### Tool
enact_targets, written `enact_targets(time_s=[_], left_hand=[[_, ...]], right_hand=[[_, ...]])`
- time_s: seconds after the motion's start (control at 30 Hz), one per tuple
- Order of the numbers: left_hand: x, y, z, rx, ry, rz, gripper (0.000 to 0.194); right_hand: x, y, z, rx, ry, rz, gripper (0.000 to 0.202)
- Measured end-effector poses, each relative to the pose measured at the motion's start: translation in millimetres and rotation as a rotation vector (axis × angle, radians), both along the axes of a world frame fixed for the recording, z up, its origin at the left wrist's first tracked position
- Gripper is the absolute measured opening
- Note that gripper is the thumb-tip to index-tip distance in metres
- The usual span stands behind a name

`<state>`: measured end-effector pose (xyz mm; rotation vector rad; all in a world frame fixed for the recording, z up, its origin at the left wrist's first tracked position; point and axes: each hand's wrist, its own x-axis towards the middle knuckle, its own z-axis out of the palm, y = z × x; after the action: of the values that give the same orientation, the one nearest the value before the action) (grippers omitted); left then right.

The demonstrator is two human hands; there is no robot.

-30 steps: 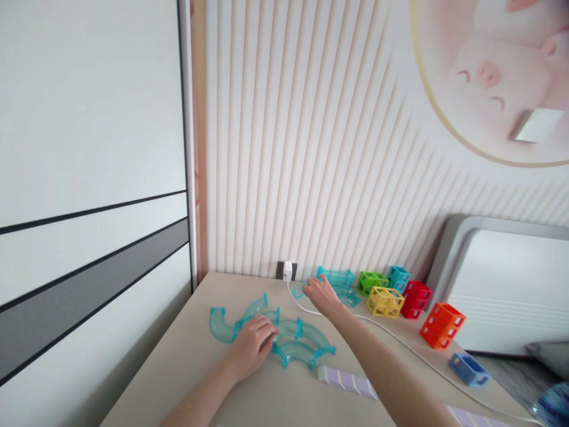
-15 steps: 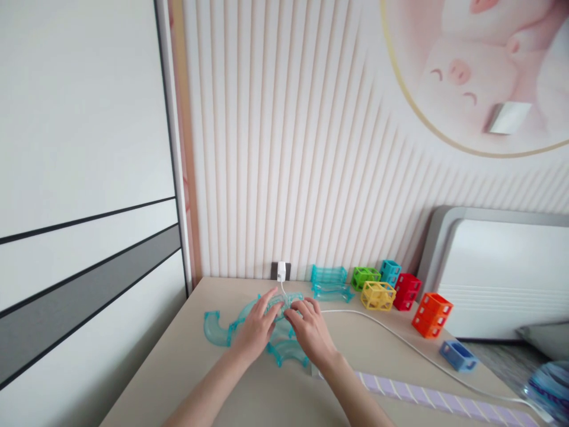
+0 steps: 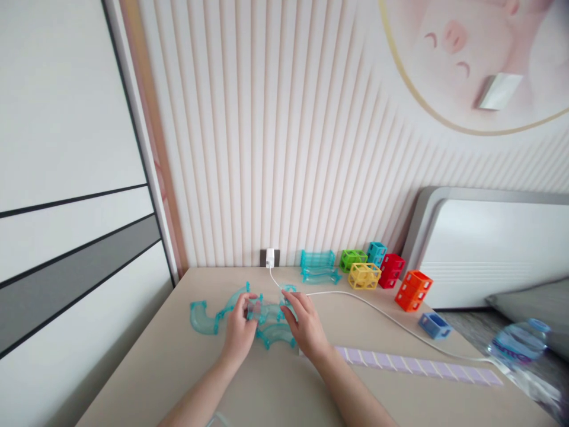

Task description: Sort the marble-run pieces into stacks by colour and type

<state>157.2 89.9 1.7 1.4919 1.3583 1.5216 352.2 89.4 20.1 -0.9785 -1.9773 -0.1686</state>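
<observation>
Translucent teal curved track pieces lie on the beige table (image 3: 178, 379), one at the left (image 3: 203, 318) and another just in front of my hands (image 3: 278, 334). My left hand (image 3: 241, 325) is closed round a clear piece (image 3: 253, 311) above the tracks. My right hand (image 3: 303, 322) has its fingertips bent against a small clear teal piece (image 3: 288, 295), to the right of my left hand. A gap separates the two hands. Fingers partly hide both pieces.
Behind stand teal rails (image 3: 318, 267). Green (image 3: 353, 260), yellow (image 3: 364, 276), red (image 3: 392, 271) and orange (image 3: 414, 290) frames line the right, with a blue one (image 3: 435, 325). A white cable (image 3: 382, 323) passes a purple strip (image 3: 418, 365). A bottle (image 3: 519, 342) is at far right.
My hands, which were together over one clear piece, have moved apart, each now at a separate piece. The camera view has shifted, and the far-right bottle shows more fully.
</observation>
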Motion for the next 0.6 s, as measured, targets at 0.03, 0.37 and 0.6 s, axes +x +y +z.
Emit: enact_targets(time_s=[0.03, 0.37, 0.6], left_hand=[[2.9, -1.6, 1.5, -0.052, -0.069, -0.008, 0.024], [13.6, 1.5, 10.4, -0.231, -0.584, -0.087, 0.030], [19.4, -9.1, 15.0, -0.237, -0.646, -0.352, 0.036]], right_hand=[[-0.9, -1.2, 0.1, 0.005, 0.010, 0.015, 0.035], [-6.6, -9.2, 2.8, 0.055, 0.038, 0.056, 0.040], [-6.9, -6.8, 0.6, -0.009, 0.020, 0.098, 0.044]])
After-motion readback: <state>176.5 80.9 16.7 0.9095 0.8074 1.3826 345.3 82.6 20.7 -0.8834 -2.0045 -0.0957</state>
